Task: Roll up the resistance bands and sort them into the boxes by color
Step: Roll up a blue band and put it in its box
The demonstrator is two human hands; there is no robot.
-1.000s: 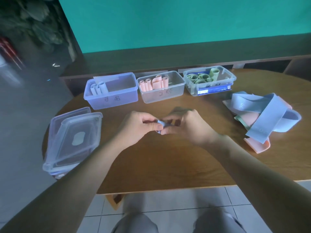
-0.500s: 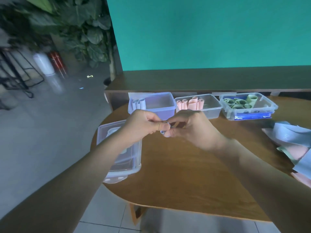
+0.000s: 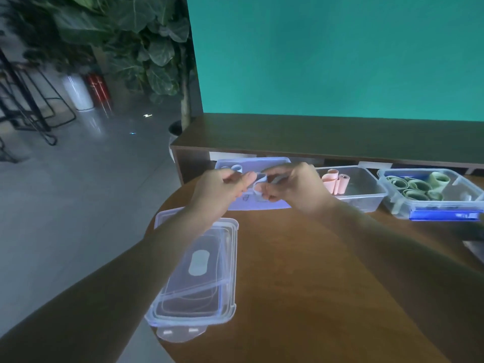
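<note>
Landmark: the lidless pale blue plastic box [image 3: 272,205], the leftmost of three boxes at the far edge of the round wooden table [image 3: 301,284].

Nearest the camera, in front of and left of the blue box, a stack of clear plastic lids [image 3: 199,273] is overhanging the table edge — a forearm sweeping back could be knocking it to the floor.

Just over the blue box's front wall, the left hand [image 3: 220,189] and right hand [image 3: 296,189] are both pinching a small rolled pale blue resistance band [image 3: 259,182], fingertips closed on it from either side. The roll is looking loose, with one open loop showing. Risk: elastic material springing open on release, unrolling inside or beside the box. A drop from height could let it bounce out.

Inside the blue box, behind the hands, at least one blue roll [image 3: 237,168] is standing upright.

Right of the blue box, the clear box of pink rolls [image 3: 366,203] and, beyond it, the clear box of green rolls [image 3: 398,203] are sitting close — a misaimed drop could be landing in the wrong colour.
</note>
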